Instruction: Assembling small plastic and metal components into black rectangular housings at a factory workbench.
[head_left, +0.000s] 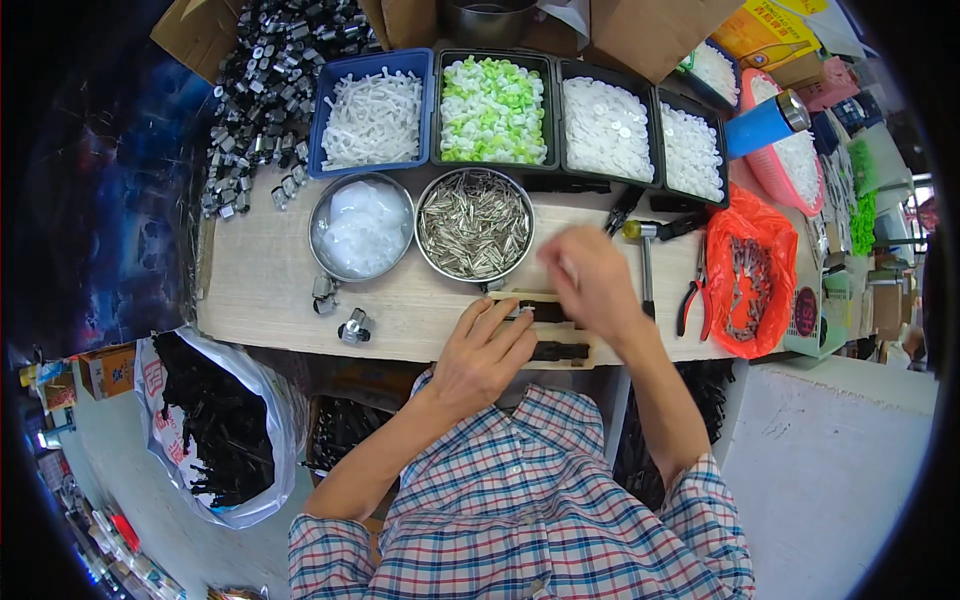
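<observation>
My left hand [483, 352] lies flat, fingers open, pinning black parts [548, 312] in the wooden jig [585, 358]; right hand [592, 280] blurred, grip unclear. Best to keep pressure even.

Assembly workshop: parts trays [372, 68], hammer [646, 262], pliers [694, 296].

Pins bowl [474, 224] behind left hand [485, 352]

Left hand [485, 350] on black parts [558, 350]
</observation>
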